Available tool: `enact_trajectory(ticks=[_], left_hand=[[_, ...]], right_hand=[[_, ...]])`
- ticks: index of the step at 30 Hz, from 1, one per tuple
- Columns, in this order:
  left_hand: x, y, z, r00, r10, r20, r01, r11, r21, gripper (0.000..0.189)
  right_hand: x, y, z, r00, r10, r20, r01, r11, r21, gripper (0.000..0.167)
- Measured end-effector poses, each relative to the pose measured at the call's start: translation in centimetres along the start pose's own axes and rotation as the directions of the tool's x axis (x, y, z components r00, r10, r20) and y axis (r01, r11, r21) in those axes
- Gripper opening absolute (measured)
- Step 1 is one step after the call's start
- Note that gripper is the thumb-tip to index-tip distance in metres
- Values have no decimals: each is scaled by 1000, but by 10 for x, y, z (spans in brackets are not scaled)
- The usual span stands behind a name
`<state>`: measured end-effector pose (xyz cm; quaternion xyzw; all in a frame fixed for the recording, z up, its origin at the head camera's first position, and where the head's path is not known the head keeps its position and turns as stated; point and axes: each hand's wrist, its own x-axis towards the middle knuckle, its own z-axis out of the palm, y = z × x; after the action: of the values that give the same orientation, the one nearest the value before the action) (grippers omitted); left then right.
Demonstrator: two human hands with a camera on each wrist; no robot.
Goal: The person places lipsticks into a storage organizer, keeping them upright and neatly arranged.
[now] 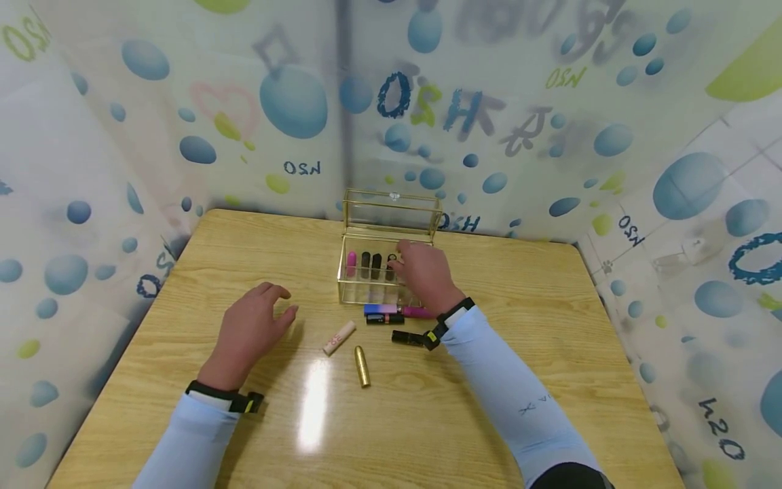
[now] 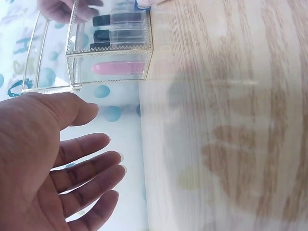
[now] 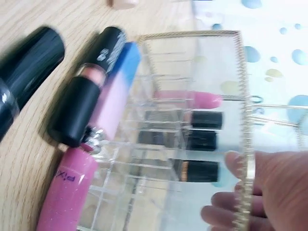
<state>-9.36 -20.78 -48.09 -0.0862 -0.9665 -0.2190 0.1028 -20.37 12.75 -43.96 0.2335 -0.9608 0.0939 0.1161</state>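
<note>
A clear, gold-edged box (image 1: 366,292) stands with its lid (image 1: 394,207) raised at the back. Inside, in a row, are a pink tube (image 1: 351,263) and three black-capped lipstick tubes (image 1: 375,265). My right hand (image 1: 427,272) is over the box's right part, fingers loosely bent, thumb tip close by the end black cap (image 3: 202,171); nothing shows in its grasp. My left hand (image 1: 250,333) hovers over the table left of the box, fingers relaxed and apart, holding nothing. In the left wrist view, the left hand (image 2: 62,159) lies below the box's pink-tube end.
Before the box lie a blue-to-pink tube (image 1: 380,309), a black lipstick (image 1: 385,319) and a magenta tube (image 1: 418,312). A black tube (image 1: 408,337) is by the right wrist. Nearer lie a pale pink tube (image 1: 339,338) and a gold lipstick (image 1: 362,367) on the wooden table (image 1: 489,421).
</note>
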Motion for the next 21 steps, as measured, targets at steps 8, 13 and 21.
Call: enact_trajectory(ticks=[8,13,21], left_hand=[[2,0,0,1000,-1,12,2,1000,-2,32],[2,1,0,1000,8,11,-8,1000,-4,31],[1,0,0,1000,4,14,-4,1000,-5,31]], right_hand=[[-41,6,-36,980,93,-177,-71,990,123,30],[-79,26,-50,956,166,-241,-133,980,149,33],[-141,57,-30,960,261,-98,-250,962,113,44]])
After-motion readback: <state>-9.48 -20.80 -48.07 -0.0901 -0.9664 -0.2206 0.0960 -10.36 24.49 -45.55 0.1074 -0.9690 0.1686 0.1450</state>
